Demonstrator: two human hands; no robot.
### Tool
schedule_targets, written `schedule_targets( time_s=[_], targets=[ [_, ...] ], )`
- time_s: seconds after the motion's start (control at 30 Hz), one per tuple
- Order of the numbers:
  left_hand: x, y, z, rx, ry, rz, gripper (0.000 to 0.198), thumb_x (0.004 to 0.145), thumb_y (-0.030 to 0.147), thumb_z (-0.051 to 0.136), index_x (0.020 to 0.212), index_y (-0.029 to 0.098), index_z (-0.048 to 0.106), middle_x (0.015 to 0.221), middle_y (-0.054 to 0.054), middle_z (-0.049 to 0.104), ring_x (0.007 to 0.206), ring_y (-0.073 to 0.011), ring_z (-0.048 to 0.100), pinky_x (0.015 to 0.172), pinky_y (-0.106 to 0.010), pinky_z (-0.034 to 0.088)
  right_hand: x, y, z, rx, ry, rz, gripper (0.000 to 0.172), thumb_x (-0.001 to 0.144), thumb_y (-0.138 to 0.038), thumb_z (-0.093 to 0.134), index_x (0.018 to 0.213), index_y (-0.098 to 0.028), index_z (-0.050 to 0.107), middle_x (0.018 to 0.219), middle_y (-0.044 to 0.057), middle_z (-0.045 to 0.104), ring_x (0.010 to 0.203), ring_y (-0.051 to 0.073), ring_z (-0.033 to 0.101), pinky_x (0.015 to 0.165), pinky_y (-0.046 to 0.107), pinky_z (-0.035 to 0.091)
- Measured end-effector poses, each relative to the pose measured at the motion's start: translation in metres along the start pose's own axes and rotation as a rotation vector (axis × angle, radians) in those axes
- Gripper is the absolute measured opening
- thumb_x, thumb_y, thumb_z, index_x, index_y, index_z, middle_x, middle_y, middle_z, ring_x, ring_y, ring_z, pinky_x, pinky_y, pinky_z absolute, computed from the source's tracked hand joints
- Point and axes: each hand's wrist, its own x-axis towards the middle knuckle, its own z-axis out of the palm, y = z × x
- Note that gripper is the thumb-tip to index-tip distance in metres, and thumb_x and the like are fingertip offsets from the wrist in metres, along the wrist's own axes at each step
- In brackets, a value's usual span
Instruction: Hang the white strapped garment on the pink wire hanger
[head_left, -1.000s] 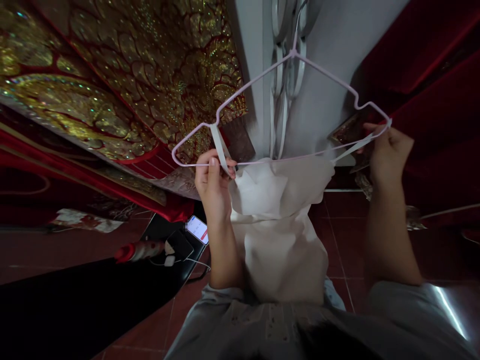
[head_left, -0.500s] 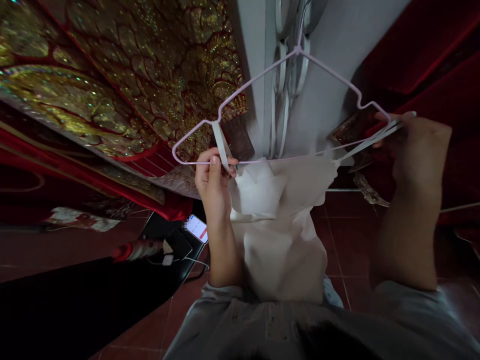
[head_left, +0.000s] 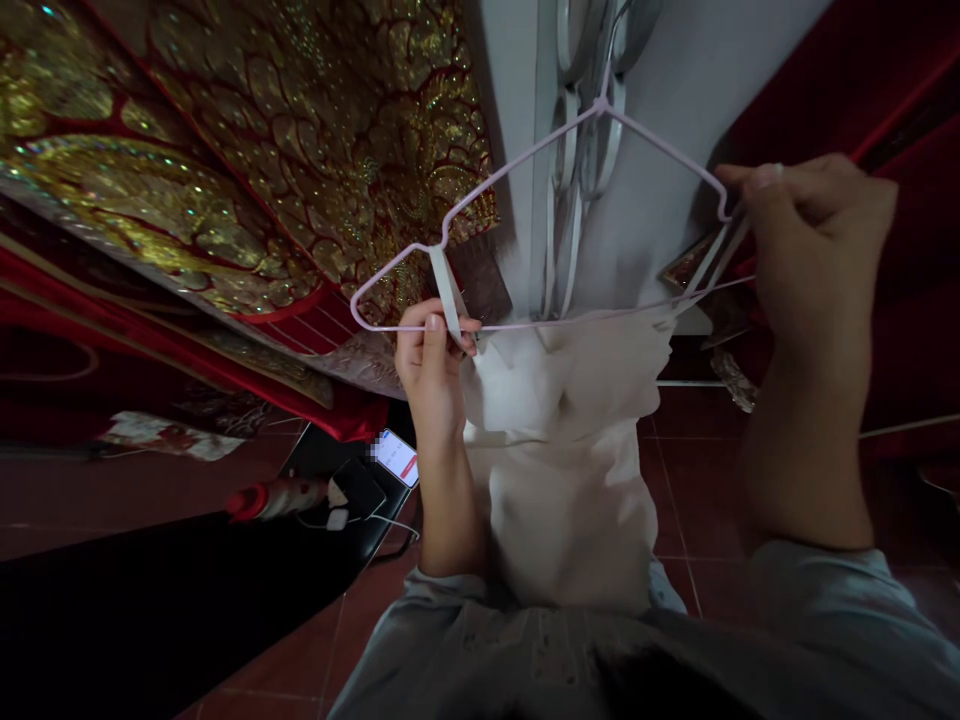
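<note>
A pale pink clothes hanger (head_left: 529, 157) hangs in front of me. My left hand (head_left: 435, 350) pinches its bottom bar near the left end, beside a white strap (head_left: 445, 285) looped over the hanger's left shoulder. The white camisole-like garment (head_left: 562, 400) drapes down below the bar toward my lap. At the hanger's right end my right hand (head_left: 814, 220) is closed on the garment's other strap (head_left: 711, 265), near the right notch. That hand hides the right tip of the hanger.
Gold-sequined red garments (head_left: 322, 150) hang at left, and dark red cloth (head_left: 840, 90) at right. Linked grey rings (head_left: 574, 150) hang behind the hanger. A lit phone (head_left: 397, 458), a red-capped bottle (head_left: 281, 497) and a white cable lie on a black surface (head_left: 330, 590) at lower left.
My right hand has moved up and to the left with the strap, from the hanger's right tip toward its notch. My left hand stays on the bottom bar.
</note>
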Motion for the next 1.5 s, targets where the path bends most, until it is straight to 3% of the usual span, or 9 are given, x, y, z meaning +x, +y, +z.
schedule_targets(
  time_s=[0.13, 0.27, 0.5, 0.67, 0.9, 1.0, 1.1, 1.23, 1.5],
  targets=[
    [0.000, 0.000, -0.001, -0.003, -0.011, -0.005, 0.038, 0.091, 0.054, 0.094, 0.099, 0.021, 0.078, 0.077, 0.000, 0.074, 0.066, -0.0120, 0.063, 0.064, -0.023, 0.055, -0.014, -0.012, 0.000, -0.010, 0.052, -0.274, 0.045, 0.111, -0.052, 0.065, 0.133, -0.020, 0.087, 0.128, 0.017, 0.077, 0.132, 0.031, 0.071, 0.117, 0.052, 0.053],
    [-0.001, -0.001, 0.001, 0.041, -0.010, 0.009, 0.038, 0.092, 0.058, 0.093, 0.096, 0.022, 0.078, 0.078, -0.001, 0.075, 0.066, -0.0122, 0.062, 0.065, -0.023, 0.054, -0.041, -0.026, 0.000, 0.123, 0.124, -0.339, 0.034, 0.112, -0.045, 0.063, 0.134, -0.034, 0.086, 0.120, 0.011, 0.078, 0.121, 0.029, 0.072, 0.096, 0.044, 0.062],
    [-0.010, -0.015, -0.001, 0.113, 0.063, 0.054, 0.030, 0.100, 0.052, 0.086, 0.107, 0.023, 0.080, 0.099, -0.005, 0.084, 0.077, -0.0129, 0.067, 0.077, -0.025, 0.057, -0.112, -0.024, 0.046, 0.157, -0.514, -0.125, 0.049, 0.102, -0.043, 0.071, 0.149, -0.030, 0.069, 0.139, 0.012, 0.069, 0.081, 0.016, 0.066, 0.069, 0.036, 0.062],
    [-0.025, -0.013, -0.008, 0.326, 0.074, 0.119, 0.030, 0.096, 0.051, 0.090, 0.094, 0.022, 0.084, 0.091, -0.003, 0.082, 0.087, -0.0155, 0.076, 0.086, -0.028, 0.061, -0.147, -0.022, 0.067, 0.253, -0.238, -0.053, 0.038, 0.104, -0.039, 0.067, 0.141, -0.032, 0.071, 0.135, 0.009, 0.067, 0.070, 0.012, 0.053, 0.069, 0.035, 0.063],
    [-0.009, 0.060, -0.002, 0.314, -0.013, 0.045, 0.025, 0.092, 0.052, 0.094, 0.094, 0.028, 0.086, 0.080, -0.002, 0.078, 0.070, -0.0158, 0.074, 0.054, -0.027, 0.052, -0.138, -0.028, 0.076, 0.345, -0.190, 0.001, 0.029, 0.105, -0.039, 0.066, 0.131, -0.032, 0.077, 0.124, 0.005, 0.069, 0.071, 0.011, 0.054, 0.068, 0.032, 0.060],
    [0.021, 0.078, -0.019, 0.238, -0.027, 0.002, 0.041, 0.076, 0.060, 0.102, 0.106, 0.038, 0.085, 0.112, -0.004, 0.086, 0.109, -0.0306, 0.084, 0.051, -0.032, 0.054, -0.134, -0.022, 0.074, 0.361, -0.193, -0.009, 0.027, 0.105, -0.036, 0.066, 0.129, -0.031, 0.078, 0.122, 0.005, 0.069, 0.071, 0.010, 0.054, 0.067, 0.030, 0.058],
    [0.037, 0.067, -0.045, 0.236, 0.101, 0.120, 0.040, 0.086, 0.055, 0.095, 0.119, 0.036, 0.083, 0.131, 0.000, 0.085, 0.142, -0.0365, 0.073, 0.058, -0.030, 0.058, -0.135, -0.017, 0.072, 0.357, -0.184, -0.008, 0.028, 0.103, -0.035, 0.067, 0.129, -0.032, 0.078, 0.124, 0.005, 0.069, 0.069, 0.009, 0.052, 0.065, 0.030, 0.057],
    [0.025, 0.029, -0.058, 0.282, 0.191, 0.212, 0.021, 0.099, 0.043, 0.086, 0.116, 0.030, 0.083, 0.119, -0.005, 0.088, 0.131, -0.0376, 0.079, 0.051, -0.024, 0.048, -0.139, -0.020, 0.073, 0.368, -0.187, -0.012, 0.032, 0.103, -0.035, 0.066, 0.133, -0.034, 0.077, 0.127, 0.006, 0.069, 0.072, 0.011, 0.055, 0.065, 0.032, 0.058],
    [0.000, 0.005, 0.001, 0.151, 0.057, 0.049, 0.038, 0.100, 0.058, 0.082, 0.098, 0.022, 0.070, 0.090, -0.006, 0.081, 0.088, -0.0217, 0.085, 0.047, -0.019, 0.046, -0.148, -0.021, 0.071, 0.377, -0.149, -0.020, 0.037, 0.103, -0.045, 0.069, 0.139, -0.036, 0.075, 0.146, 0.010, 0.066, 0.087, 0.017, 0.065, 0.081, 0.041, 0.064]
  ],
)
